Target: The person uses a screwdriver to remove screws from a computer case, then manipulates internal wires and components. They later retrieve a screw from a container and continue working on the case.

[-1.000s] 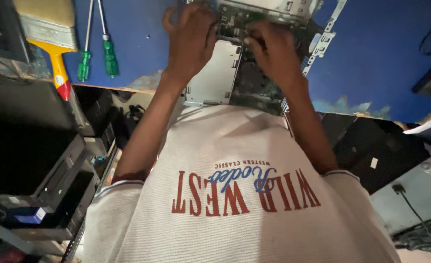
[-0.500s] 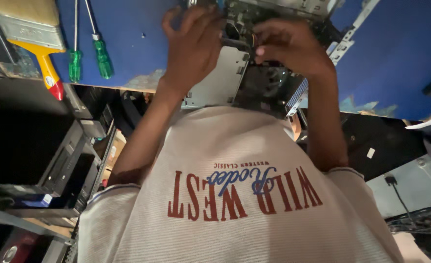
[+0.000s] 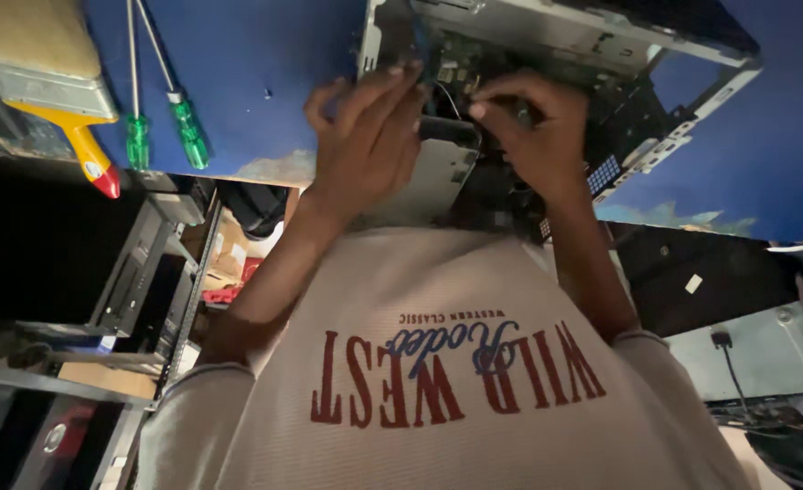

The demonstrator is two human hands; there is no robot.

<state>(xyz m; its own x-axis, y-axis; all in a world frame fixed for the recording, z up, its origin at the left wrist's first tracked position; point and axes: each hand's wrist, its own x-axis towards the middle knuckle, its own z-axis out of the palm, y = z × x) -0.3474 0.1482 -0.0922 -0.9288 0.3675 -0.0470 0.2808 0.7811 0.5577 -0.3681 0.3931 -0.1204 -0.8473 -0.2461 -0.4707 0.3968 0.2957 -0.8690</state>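
An open grey computer case (image 3: 547,36) lies on a blue table top (image 3: 256,82). My left hand (image 3: 370,136) lies flat over a silver metal box (image 3: 438,177) at the case's near edge, with its fingers stretched towards a circuit board (image 3: 451,68). My right hand (image 3: 533,127) reaches into the case, thumb and forefinger pinched on a small dark part among the wiring. What that part is stays hidden by the fingers. My white shirt (image 3: 456,381) fills the lower half of the view.
Two green-handled screwdrivers (image 3: 188,132) and a wide brush with a yellow and red handle (image 3: 79,145) lie on the table at the left. Dark computer cases and drives (image 3: 129,272) stand below at the left. A grey metal panel with a black cable (image 3: 746,349) sits at the right.
The view has closed in on the case. My right hand has moved from the case's near edge deeper inside, and its fingers have pinched together. My left hand stays on the silver box.
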